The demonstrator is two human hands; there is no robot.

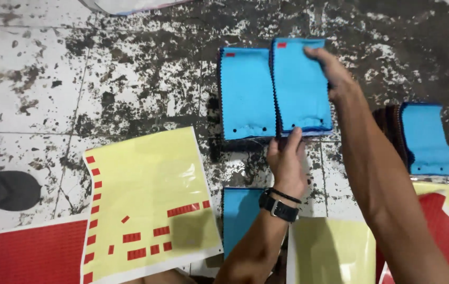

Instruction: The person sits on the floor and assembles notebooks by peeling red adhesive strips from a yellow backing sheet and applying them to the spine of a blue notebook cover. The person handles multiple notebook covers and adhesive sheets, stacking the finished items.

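Blue fabric swatch stack (302,84) sits on the stained tile floor (129,79), pinched from both ends. The left hand (286,163), with a black watch (278,206) on its wrist, has its fingers closed on the stack's lower edge, thumb on top. The right hand (335,73) grips the upper right edge, fingers curled around the side and thumb lying across the blue face.

That stack's left edge touches a second blue stack (246,94) lying flat beside it, so nothing is free on that side. To the right, bare floor separates it from a third blue stack (427,137), which leans on dark swatches (390,129). Above, the floor is open.

Below the hands lies another blue piece (240,215), partly under the left forearm. A yellow sticker sheet (145,200) with red labels lies to the lower left, a red sheet (29,252) beside it, and a dark sandal (3,189) near the left border. More yellow and red sheets (445,226) crowd the lower right under the right forearm.
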